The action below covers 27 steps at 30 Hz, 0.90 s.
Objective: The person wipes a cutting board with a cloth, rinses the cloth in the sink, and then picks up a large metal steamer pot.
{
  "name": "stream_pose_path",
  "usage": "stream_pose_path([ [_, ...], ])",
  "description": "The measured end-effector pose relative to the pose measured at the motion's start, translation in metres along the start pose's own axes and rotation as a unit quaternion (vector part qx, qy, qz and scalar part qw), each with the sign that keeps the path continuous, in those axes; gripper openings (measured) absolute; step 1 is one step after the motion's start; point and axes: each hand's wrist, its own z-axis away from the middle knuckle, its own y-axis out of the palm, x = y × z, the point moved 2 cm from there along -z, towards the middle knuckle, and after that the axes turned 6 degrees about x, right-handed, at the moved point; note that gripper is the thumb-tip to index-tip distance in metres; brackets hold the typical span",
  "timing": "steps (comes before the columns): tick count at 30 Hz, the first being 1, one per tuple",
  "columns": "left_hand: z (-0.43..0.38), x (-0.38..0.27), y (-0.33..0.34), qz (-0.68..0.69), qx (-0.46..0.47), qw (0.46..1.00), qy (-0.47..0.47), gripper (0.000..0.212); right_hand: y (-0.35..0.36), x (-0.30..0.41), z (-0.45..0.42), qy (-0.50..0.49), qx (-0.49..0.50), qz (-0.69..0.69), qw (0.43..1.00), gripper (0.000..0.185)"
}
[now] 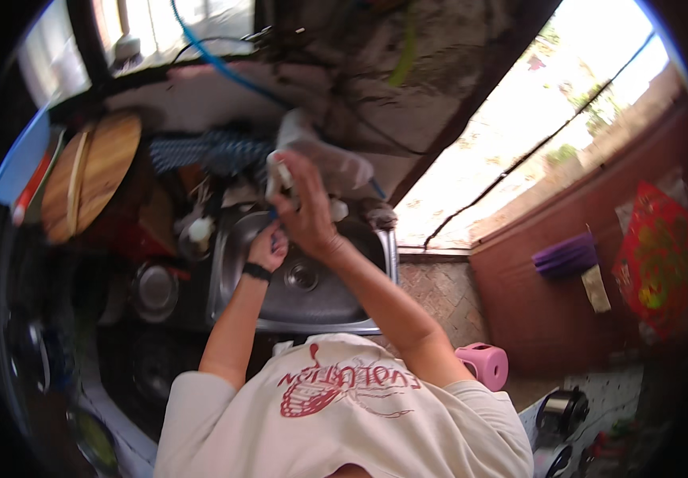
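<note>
Over the left part of the stainless steel sink (326, 308), my left hand (270, 246), with a black band on its wrist, is closed around a small blue item that is mostly hidden in the fingers. My right hand (305, 206) is raised just beside and above it, blurred, its fingers extended. A white object (278, 173), perhaps a bottle, lies against the thumb and fingers; whether they grip it is unclear. Behind the hand is a translucent plastic bag or wrap (335, 158). The sink drain (301, 276) shows between my forearms.
Round wooden boards (105, 173) and a blue basin (20, 158) stand at the left. A checked cloth (200, 149) lies behind the sink. A metal bowl (155, 291) sits left of it. Right are an open doorway, a red door (535, 316) and a pink stool (487, 365).
</note>
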Motion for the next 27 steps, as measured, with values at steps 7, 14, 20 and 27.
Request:
stream_pose_path([
  [7, -0.005, 0.002, 0.000, -0.047, 0.031, 0.998, 0.010, 0.035, 0.014, -0.037, 0.064, 0.155, -0.029, -0.095, 0.983, 0.024],
  [14, -0.034, 0.002, -0.025, -0.101, 0.016, 0.995, 0.003, 0.020, 0.044, -0.076, 0.122, 0.440, 0.014, -0.427, 0.790, 0.020],
  [20, -0.017, 0.005, -0.008, -0.062, -0.042, 0.997, -0.007, 0.021, 0.034, -0.064, 0.133, 0.547, -0.019, -0.500, 0.671, 0.020],
  [27, -0.011, -0.006, -0.014, 0.045, 0.084, 0.994, -0.050, 0.022, 0.032, -0.064, 0.161, 0.575, -0.007, -0.461, 0.675, 0.015],
])
